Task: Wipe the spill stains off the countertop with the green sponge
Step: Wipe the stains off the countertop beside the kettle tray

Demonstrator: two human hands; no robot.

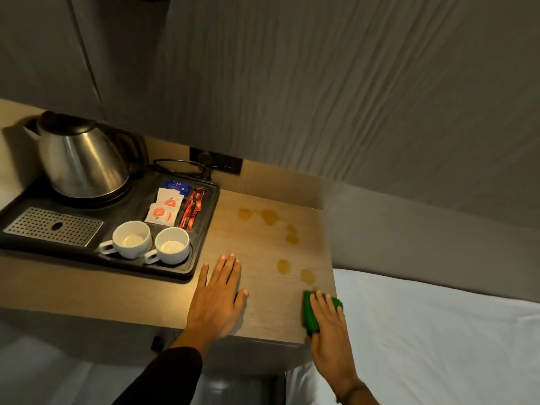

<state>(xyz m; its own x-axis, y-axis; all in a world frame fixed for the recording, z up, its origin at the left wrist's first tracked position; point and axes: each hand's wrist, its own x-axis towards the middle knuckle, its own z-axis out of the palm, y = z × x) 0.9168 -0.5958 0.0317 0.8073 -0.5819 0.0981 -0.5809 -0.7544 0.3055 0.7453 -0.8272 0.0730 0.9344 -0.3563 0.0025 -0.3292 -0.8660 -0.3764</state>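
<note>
While the right hand (328, 325) presses flat on the green sponge (310, 314), sweep far-left across each amber stain (283, 266); left hand (217, 293), spread empty, braces the countertop (263, 311).

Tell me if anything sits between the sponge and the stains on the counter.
Nothing visible does. The green sponge, under the right hand, sits at the near right corner, with bare countertop up to the nearest stain. The left hand and tray lie off to the left.

Beyond your left hand: black tray (201, 229) holding steel kettle (81, 159), two white cups (133, 239), sachets (166, 207). Right of your right hand: white bedding (438, 331).
</note>
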